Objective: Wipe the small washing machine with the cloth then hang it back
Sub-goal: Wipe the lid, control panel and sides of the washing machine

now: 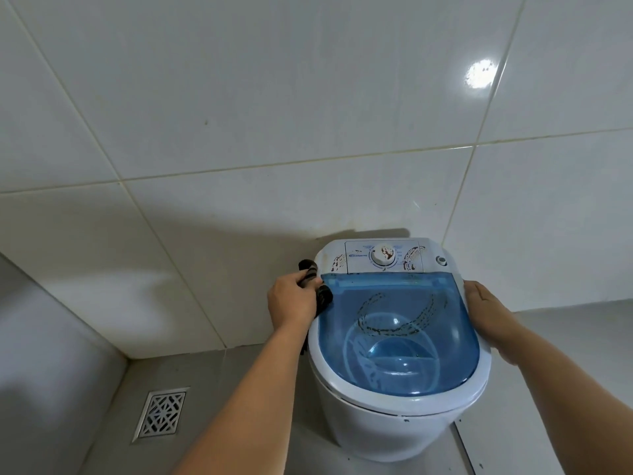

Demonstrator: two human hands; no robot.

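The small white washing machine (pixel 370 430) stands on the floor against the tiled wall. Its clear blue lid (pixel 397 337) is closed and carries curved brown smears. More brown smears mark the white control panel (pixel 383 257) around its dial. My left hand (pixel 291 303) is shut on a dark striped cloth (pixel 323 294), pressed against the machine's upper left rim. My right hand (pixel 489 315) lies flat with its fingers together against the machine's right rim, holding nothing.
A metal floor drain (pixel 161 414) sits in the grey floor at lower left. White wall tiles (pixel 274 97) fill the background, with a corner at the left. A floor tile seam (pixel 462 443) runs to the right of the machine.
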